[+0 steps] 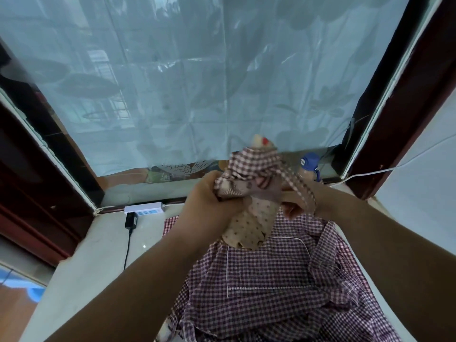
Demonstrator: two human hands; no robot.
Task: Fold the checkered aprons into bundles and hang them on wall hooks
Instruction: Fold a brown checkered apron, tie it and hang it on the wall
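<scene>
A rolled apron bundle (251,193), maroon-and-white check with a cream dotted patch, is held up in the air above the sill. My left hand (207,201) grips its left side. My right hand (296,203) holds the right side, and a checkered strap (299,185) runs over that hand. Below them a second checkered apron (271,287) lies spread and rumpled on the pale stone sill (98,255).
A white power strip (144,209) with a black plug and cable lies on the sill at the left. A bottle with a blue cap (309,164) stands at the back right. Dark wooden window frames flank a translucent curtain (197,82) behind.
</scene>
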